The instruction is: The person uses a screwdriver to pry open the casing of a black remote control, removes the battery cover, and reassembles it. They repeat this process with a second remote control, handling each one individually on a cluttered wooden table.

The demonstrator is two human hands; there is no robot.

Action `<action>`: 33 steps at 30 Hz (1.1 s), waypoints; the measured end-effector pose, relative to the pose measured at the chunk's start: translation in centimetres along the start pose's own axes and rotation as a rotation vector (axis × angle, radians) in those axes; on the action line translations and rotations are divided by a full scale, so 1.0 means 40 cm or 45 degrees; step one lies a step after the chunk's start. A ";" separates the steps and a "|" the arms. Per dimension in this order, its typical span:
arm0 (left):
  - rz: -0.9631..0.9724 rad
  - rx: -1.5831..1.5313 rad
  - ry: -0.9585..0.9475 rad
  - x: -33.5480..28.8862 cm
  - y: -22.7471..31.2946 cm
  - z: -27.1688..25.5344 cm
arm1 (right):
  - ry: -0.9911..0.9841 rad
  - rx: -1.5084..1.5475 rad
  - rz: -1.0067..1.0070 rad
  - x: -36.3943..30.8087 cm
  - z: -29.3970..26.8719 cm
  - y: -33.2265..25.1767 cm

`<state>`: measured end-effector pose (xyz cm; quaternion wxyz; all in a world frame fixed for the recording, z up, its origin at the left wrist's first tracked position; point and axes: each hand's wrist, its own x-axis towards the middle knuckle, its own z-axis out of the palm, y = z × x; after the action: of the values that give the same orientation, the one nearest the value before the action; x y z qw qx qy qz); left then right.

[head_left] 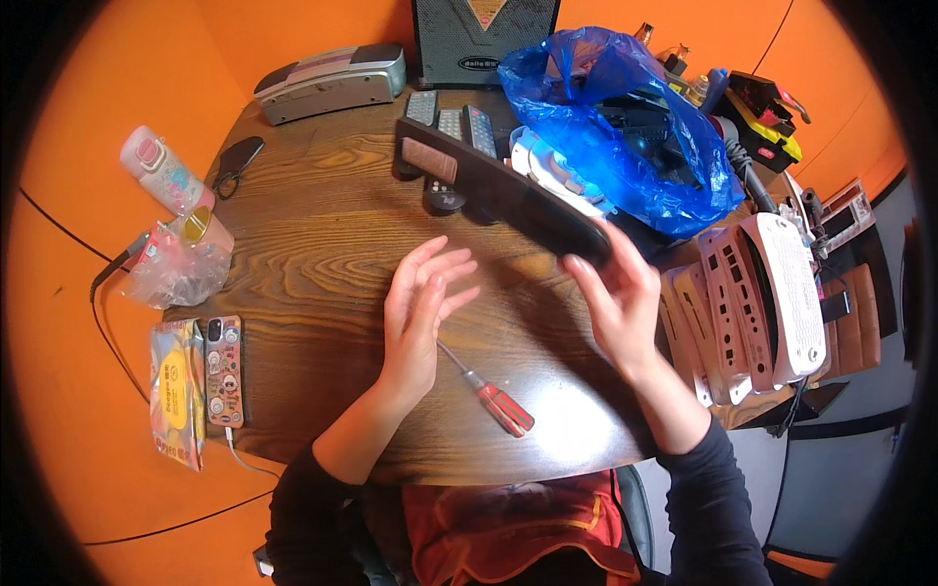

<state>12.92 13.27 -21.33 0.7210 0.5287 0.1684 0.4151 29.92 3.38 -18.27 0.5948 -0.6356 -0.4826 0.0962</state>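
Note:
My right hand [625, 298] grips one end of a long, flat black device [518, 195], thumb and fingers closed around its near right end. The device is raised over the table and tilted, with a pale rectangular label near its far left end. I cannot make out its exact kind. My left hand [420, 303] is held above the tabletop, its fingers apart and nothing in them. Below and to the right of that hand, a screwdriver [505, 407] with a red handle lies on the wood, its shaft tip hidden by the wrist.
Several remote controls [479, 132] lie behind the black device. A blue plastic bag [684, 186] spreads at back right, above a stack of white router-like boxes [747, 303]. At left are a phone [224, 371], a packet [178, 396] and a bottle [161, 171]. A silver speaker [337, 83] stands behind.

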 end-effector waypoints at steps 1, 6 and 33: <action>0.012 0.053 0.041 0.003 -0.002 -0.001 | -0.025 -0.252 -0.249 0.034 0.009 -0.001; 0.023 0.162 0.034 0.010 -0.008 -0.006 | -0.051 -1.180 -0.741 0.188 0.126 0.031; -0.131 0.133 0.017 0.004 -0.024 0.004 | 0.172 -1.878 0.178 0.506 -0.309 0.492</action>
<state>13.53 13.22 -22.09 0.7118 0.5534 0.2215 0.3716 58.78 13.32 -22.47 0.0345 -0.9036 -0.3429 -0.2545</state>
